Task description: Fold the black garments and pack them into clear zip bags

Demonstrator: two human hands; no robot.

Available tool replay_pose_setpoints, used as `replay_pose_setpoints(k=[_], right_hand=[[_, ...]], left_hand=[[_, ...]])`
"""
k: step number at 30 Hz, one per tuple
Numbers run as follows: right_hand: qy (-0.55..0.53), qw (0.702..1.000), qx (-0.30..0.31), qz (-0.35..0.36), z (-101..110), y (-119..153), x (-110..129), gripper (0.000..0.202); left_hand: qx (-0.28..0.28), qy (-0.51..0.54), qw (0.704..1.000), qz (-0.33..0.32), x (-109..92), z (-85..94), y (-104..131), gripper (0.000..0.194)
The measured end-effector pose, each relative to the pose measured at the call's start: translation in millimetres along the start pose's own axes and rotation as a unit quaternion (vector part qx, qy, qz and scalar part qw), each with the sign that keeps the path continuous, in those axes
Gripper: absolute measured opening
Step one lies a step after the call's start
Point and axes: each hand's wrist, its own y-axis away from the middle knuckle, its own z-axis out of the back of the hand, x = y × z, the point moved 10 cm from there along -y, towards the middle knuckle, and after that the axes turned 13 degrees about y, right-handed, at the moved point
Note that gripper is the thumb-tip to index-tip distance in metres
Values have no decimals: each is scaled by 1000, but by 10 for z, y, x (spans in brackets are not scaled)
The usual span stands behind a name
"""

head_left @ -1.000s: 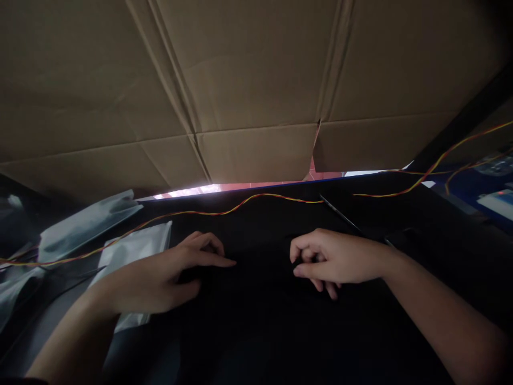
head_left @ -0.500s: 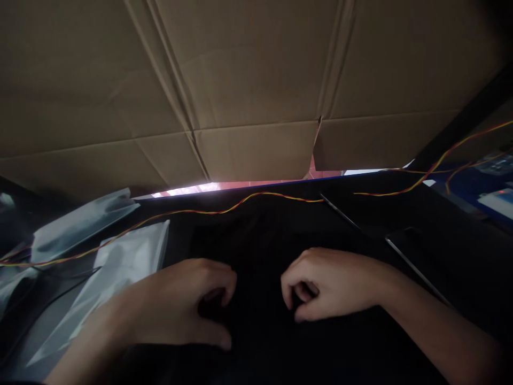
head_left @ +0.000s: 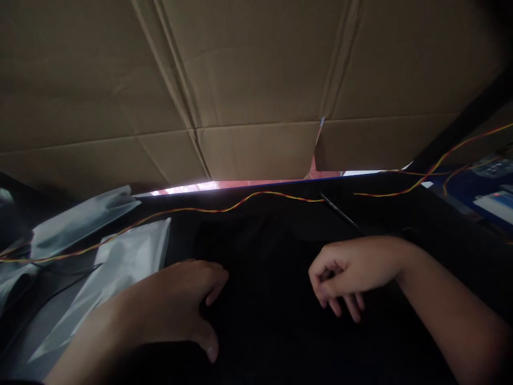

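My left hand (head_left: 180, 302) is at the lower left over a black surface (head_left: 256, 326), thumb and fingers apart, with nothing seen between them. Its wrist overlaps a translucent plastic bag (head_left: 134, 251). To the right, my right hand (head_left: 344, 275) hangs over the same black surface, palm turned partly inward. Its thumb meets the index finger while the other fingers trail down; whether something small is pinched there cannot be made out. Beyond the right hand lies a thin dark object with a shiny edge (head_left: 340, 210).
A large cardboard sheet (head_left: 256, 80) spans the back. A twisted red and yellow wire (head_left: 216, 211) crosses the surface. Another plastic bag (head_left: 84, 222) and dark cables (head_left: 60, 294) are at left. At right is a blue surface (head_left: 465, 184) with a white object (head_left: 495, 207).
My right hand has moved right and rotated, its thumb now against the index finger and the other fingers lower. My left hand has shifted slightly left, with its thumb spread further down.
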Motion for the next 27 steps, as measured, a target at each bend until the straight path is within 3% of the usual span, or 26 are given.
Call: replay_pose_setpoints(k=[3,6,8,13,15,18,20,22,25,27], right_hand=[[-13,998,-47,47,195,78,24,40],[-29,984,-120,127,375,131,172,42],[-29,979,-152,136,419,117,216,41],[8,998,-51,36,161,2,107,33],[0,998,-44,33,129,29,129,30],[-15,997,-33,66,35,58,261,24],[-1,997,-18,70,-79,42,327,27],[35,998,0,53,-195,11,334,29],[60,996,54,40,-338,0,302,29],[40,994,68,75,-333,14,349,32]], left_hand=[[20,1,1000,-13,-57,59,-26,55],[30,24,996,-79,-203,137,-46,51],[31,37,992,-119,-272,179,-40,48],[27,15,997,-71,-158,83,51,36],[21,8,998,-65,-181,-7,131,32],[44,37,990,-127,-406,-179,237,28],[64,53,983,-166,-558,-255,259,35],[92,50,980,-171,-634,-314,234,36],[164,63,963,-205,-753,-374,232,17],[158,97,947,-264,-850,-255,238,3]])
